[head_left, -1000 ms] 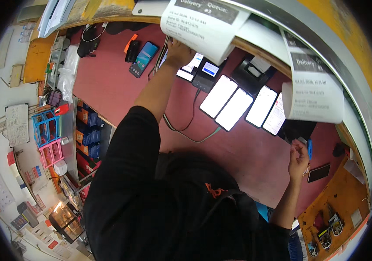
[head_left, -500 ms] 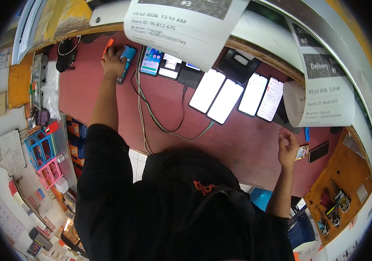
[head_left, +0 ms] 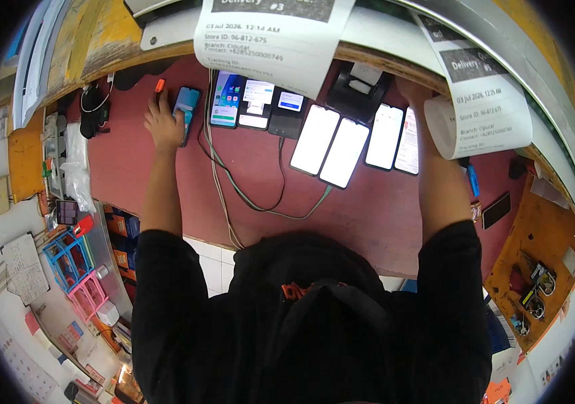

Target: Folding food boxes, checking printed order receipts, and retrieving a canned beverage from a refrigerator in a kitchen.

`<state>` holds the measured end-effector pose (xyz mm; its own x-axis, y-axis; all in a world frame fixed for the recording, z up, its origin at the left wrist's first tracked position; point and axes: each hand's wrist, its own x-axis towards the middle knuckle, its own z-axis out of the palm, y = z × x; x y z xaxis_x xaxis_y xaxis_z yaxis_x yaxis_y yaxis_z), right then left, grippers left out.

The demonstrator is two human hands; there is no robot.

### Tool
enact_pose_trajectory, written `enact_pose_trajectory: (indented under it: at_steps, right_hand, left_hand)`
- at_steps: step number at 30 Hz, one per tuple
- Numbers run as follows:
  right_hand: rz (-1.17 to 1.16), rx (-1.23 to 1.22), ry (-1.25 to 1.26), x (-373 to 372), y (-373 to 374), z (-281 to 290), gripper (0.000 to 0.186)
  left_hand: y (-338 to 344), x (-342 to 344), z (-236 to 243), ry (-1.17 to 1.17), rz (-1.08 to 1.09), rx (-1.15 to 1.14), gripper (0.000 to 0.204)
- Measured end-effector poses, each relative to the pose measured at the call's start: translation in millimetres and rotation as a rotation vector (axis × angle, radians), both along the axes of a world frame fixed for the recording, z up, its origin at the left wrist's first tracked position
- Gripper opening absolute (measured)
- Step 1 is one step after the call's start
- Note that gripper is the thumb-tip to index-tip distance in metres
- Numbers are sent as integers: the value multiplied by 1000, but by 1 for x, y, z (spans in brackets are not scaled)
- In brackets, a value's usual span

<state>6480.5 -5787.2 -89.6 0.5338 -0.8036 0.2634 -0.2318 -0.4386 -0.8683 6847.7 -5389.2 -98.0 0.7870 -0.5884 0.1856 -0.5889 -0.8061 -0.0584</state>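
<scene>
My left hand [head_left: 160, 126] lies on the red tabletop at the far left, fingers stretched out. Its thumb reaches the left edge of a phone [head_left: 188, 106] with a blue-lit screen. Just past the fingertips is a small orange object [head_left: 160, 85], its kind unclear. My right hand [head_left: 414, 91] reaches to the back of the table, under the shelf edge; its fingers are hidden. Below that arm lies a phone [head_left: 408, 149] with a lit list on its screen, partly covered. Beside it rests another bright phone [head_left: 385, 137].
Several lit phones, among them a white-screened one [head_left: 315, 139], line the table [head_left: 368, 222]. Cables [head_left: 254, 202] run across it. A black printer [head_left: 358, 94] stands at the back. Paper slips [head_left: 267, 50] hang from the shelf. A dark phone [head_left: 496, 211] lies far right.
My right hand has swung from the table's right side up to the back, under the shelf. My left hand has drawn back slightly, uncovering more of the blue-lit phone. The view has shifted a little.
</scene>
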Motion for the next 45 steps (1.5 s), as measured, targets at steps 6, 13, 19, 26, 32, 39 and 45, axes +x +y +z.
enact_pose_trajectory:
  at_steps: [6, 13, 19, 26, 32, 39, 45]
  right_hand:
    - [98, 99, -27, 11, -20, 2, 28]
    - [115, 192, -4, 11, -40, 13, 29]
    - [203, 235, -26, 22, -38, 21, 29]
    - [336, 293, -78, 72, -37, 35, 30]
    - [438, 292, -134, 77, -17, 55, 30]
    - [201, -410, 40, 56, 34, 108, 24]
    - [101, -123, -137, 57, 52, 116, 21]
  left_hand:
    - [112, -89, -31, 33, -146, -209, 60]
    - [181, -200, -53, 148, -9, -192, 66]
    - [188, -200, -53, 149, 61, -205, 64]
    - [183, -201, -52, 122, 94, -216, 59]
    - [187, -201, -51, 121, 120, -231, 57]
    - [191, -206, -47, 155, 129, -224, 57]
    - [192, -206, -41, 186, 116, -221, 59]
